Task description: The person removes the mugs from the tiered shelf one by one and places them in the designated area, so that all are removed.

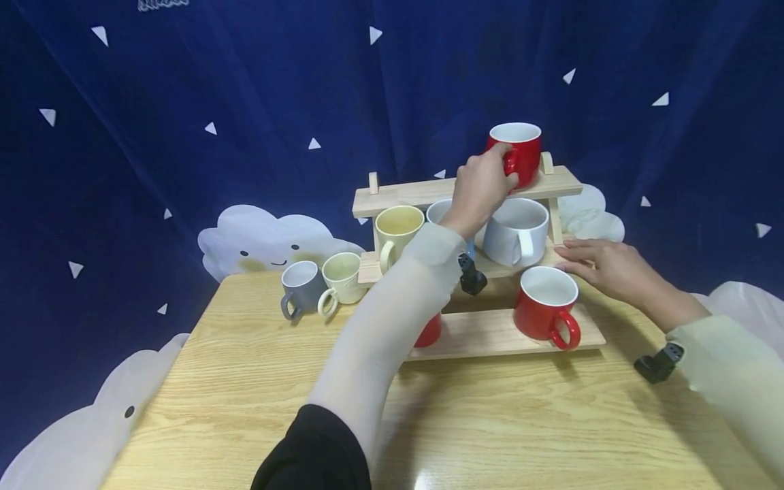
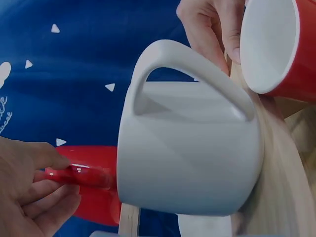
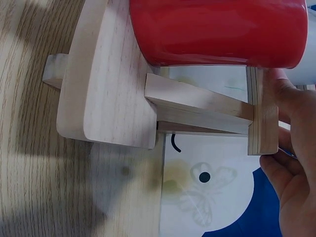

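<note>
One red mug (image 1: 529,153) is at the top right of the rack (image 1: 422,195), its handle (image 2: 81,174) pinched in the left hand (image 1: 484,185); the right hand (image 1: 606,269) grips the rack's middle tier (image 3: 267,116). A slipping pinch or jolted rack could drop the mug onto that tier's pale mug (image 1: 505,241).

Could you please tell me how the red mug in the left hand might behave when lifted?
The red mug looks like glazed ceramic, so probably stiff and breakable. Its gloss suggests slipperiness, though the handle should give a grip.
</note>
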{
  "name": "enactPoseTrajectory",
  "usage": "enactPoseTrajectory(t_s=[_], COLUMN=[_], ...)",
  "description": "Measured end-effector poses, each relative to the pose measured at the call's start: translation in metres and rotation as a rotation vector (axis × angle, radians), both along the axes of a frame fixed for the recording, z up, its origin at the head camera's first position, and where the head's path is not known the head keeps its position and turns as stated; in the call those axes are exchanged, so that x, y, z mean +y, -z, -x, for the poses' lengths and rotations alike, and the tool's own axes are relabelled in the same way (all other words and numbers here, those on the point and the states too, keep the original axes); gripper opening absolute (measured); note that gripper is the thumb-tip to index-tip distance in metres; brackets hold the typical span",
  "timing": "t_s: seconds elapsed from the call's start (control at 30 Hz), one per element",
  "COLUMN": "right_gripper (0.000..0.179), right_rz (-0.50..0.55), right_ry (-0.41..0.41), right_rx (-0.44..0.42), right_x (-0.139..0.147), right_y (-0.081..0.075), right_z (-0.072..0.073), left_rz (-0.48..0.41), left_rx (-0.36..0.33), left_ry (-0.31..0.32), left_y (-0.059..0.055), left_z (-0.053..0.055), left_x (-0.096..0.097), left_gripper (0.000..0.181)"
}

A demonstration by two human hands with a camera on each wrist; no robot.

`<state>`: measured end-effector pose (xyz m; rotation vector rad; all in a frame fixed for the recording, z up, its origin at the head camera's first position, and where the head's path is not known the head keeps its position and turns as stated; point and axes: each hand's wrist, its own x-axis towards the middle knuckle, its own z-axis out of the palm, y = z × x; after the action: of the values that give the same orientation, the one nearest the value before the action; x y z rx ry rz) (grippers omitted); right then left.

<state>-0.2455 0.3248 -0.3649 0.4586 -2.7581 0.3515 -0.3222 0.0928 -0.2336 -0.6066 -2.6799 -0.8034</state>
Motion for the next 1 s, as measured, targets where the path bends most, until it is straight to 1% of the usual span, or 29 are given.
enactPoseTrajectory(t_s=[0.1, 0.23, 0.37, 0.43, 0.57, 0.67, 0.77, 0.87, 1.0], right_gripper=[0.044, 0.045, 0.045, 0.045, 0.045, 0.045, 0.044, 0.042, 0.042], right_rz=[0.001, 0.0, -0.004, -0.001, 0.006, 0.007, 0.006, 0.007, 0.004], right_ry=[-0.003, -0.01, -0.002, -0.003, -0.006, -0.005, -0.014, -0.025, -0.033], right_rx=[0.002, 0.012, 0.009, 0.009, 0.013, 0.016, 0.026, 0.039, 0.053], right_x=[0.001, 0.002, 0.002, 0.003, 0.004, 0.004, 0.005, 0.005, 0.006], right_y=[0.0, -0.002, -0.002, -0.002, -0.001, -0.001, 0.0, 0.0, 0.001], right_z=[0.0, 0.0, -0.001, -0.001, -0.002, -0.002, -0.003, -0.003, -0.003], left_rz=[-0.04, -0.092, -0.102, -0.111, -0.154, -0.195, -0.234, -0.28, -0.303], left_rx=[-0.027, -0.081, -0.084, -0.097, -0.168, -0.205, -0.212, -0.217, -0.226], left_ry=[-0.022, -0.046, -0.069, -0.078, -0.076, -0.074, -0.075, -0.062, -0.048], left_y=[-0.001, -0.003, -0.003, -0.003, -0.002, -0.002, -0.003, -0.002, -0.002], left_z=[0.001, 0.003, 0.006, 0.009, 0.012, 0.014, 0.014, 0.014, 0.014], left_x=[-0.002, -0.002, 0.0, 0.002, 0.004, 0.004, 0.002, -0.001, -0.007], left_gripper=[0.051, 0.049, 0.035, 0.03, 0.026, 0.025, 0.022, 0.019, 0.017])
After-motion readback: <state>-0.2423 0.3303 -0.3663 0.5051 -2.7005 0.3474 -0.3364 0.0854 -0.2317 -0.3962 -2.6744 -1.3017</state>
